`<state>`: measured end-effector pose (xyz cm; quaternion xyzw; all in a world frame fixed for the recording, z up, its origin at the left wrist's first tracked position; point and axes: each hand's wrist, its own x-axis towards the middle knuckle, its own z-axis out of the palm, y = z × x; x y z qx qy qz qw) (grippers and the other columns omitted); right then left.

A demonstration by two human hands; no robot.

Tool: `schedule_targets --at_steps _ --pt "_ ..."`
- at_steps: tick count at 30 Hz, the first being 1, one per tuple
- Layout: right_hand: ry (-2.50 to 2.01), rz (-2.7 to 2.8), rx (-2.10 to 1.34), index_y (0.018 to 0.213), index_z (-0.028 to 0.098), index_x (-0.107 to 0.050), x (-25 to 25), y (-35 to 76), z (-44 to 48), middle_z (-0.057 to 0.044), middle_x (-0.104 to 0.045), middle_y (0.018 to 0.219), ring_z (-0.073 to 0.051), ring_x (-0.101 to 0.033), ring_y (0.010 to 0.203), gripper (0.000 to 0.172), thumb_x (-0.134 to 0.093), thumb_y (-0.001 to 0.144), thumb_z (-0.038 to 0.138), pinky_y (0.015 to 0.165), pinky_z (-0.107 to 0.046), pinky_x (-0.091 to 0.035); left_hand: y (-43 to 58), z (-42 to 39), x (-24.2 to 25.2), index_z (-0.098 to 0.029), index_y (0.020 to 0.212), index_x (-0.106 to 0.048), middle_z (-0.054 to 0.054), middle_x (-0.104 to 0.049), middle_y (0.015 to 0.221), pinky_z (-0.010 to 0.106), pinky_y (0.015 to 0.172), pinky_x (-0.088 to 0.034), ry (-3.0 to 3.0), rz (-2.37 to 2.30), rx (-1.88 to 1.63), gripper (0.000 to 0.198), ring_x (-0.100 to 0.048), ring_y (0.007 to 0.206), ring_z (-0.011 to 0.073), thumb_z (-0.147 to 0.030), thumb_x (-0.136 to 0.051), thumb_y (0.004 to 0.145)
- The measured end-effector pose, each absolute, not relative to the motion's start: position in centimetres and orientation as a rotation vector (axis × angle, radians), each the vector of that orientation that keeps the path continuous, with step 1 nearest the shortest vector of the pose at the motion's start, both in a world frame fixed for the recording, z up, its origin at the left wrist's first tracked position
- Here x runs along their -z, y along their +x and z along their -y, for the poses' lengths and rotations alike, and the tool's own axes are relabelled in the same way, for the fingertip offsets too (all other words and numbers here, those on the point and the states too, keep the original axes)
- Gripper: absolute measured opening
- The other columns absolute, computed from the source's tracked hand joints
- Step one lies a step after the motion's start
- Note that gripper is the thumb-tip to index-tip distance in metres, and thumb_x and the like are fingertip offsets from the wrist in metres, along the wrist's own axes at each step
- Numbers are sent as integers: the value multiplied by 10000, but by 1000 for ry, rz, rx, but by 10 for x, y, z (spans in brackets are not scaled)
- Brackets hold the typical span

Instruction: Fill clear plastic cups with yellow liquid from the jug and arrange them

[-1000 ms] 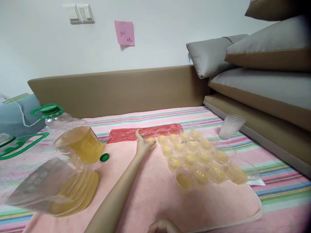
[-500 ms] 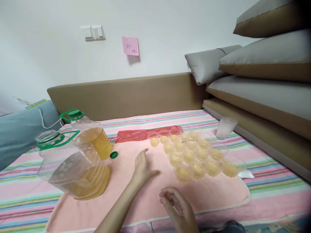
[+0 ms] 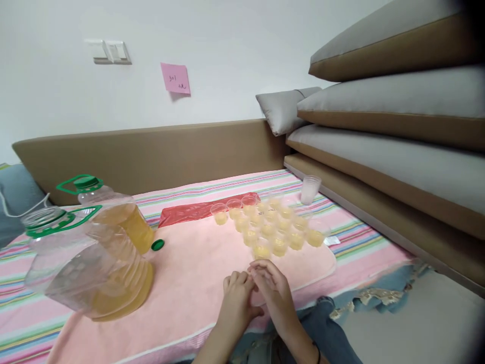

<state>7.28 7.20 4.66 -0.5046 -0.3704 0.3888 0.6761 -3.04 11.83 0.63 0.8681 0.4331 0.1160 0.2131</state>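
Observation:
My left hand (image 3: 238, 299) and my right hand (image 3: 276, 290) meet low over the pink mat (image 3: 182, 293), their fingertips touching. The left fingers are curled, with the thumb apart. The right thumb and fingers are bent together at the tips; anything between them is hidden or too small to name. Just beyond is a block of clear plastic cups (image 3: 279, 243) holding yellow liquid. The nearest cup (image 3: 261, 251) is close to my right fingertips. At the left stand an uncapped large jug (image 3: 98, 283) of yellow liquid and a capped jug (image 3: 138, 230) behind it.
A green cap (image 3: 157, 244) lies beside the jugs. A red plastic bag (image 3: 185, 215) lies behind the cups, and a stack of nested cups (image 3: 310, 189) stands at the back right. Grey-brown cushions (image 3: 379, 151) are piled along the right side.
My left hand has drawn back from mid-mat, and its outstretched fingers are now curled against my right hand. The view has turned right, so the jugs and cups appear further left.

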Motion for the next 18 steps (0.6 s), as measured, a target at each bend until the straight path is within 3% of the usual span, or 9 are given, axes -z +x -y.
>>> schedule_targets --at_steps 2,6,9,13,18 --pt "-1155 767 -788 820 197 -666 -53 95 -70 -23 -697 773 -192 -664 724 220 -684 764 408 681 -305 -526 -30 -121 -9 -227 893 -657 40 -645 1028 403 833 -317 2405 -1194 -288 313 -496 995 279 -272 -787 612" --pt "-1165 667 -406 855 205 -677 -69 179 -80 -33 -694 882 -181 -646 781 230 -699 740 402 748 -333 -517 -31 -120 -16 -224 810 -667 35 -654 932 397 837 -303 2489 -1152 -302 107 -516 969 246 -153 -644 733" --pt "-1315 721 -229 879 215 -648 -82 256 -106 -25 -682 894 -181 -652 799 280 -643 741 459 755 -343 -523 -32 -117 -15 -225 783 -672 32 -656 889 379 814 -311 2530 -1130 -307 215 -537 922 221 -70 -524 756" --pt "-1485 804 -216 842 200 -642 -94 334 -157 -50 -695 893 -227 -656 859 288 -667 664 424 743 -364 -525 -32 -118 0 -222 729 -662 15 -659 861 342 784 -339 2510 -1168 -379 304 -562 869 189 2 -462 680" --pt "-1711 915 -182 848 199 -638 -93 387 -218 -94 -722 982 -298 -645 1012 313 -756 574 295 900 -445 -479 -35 -129 31 -229 629 -634 -20 -665 769 281 675 -373 2682 -1090 -549 283 -595 732 153 14 -515 547"
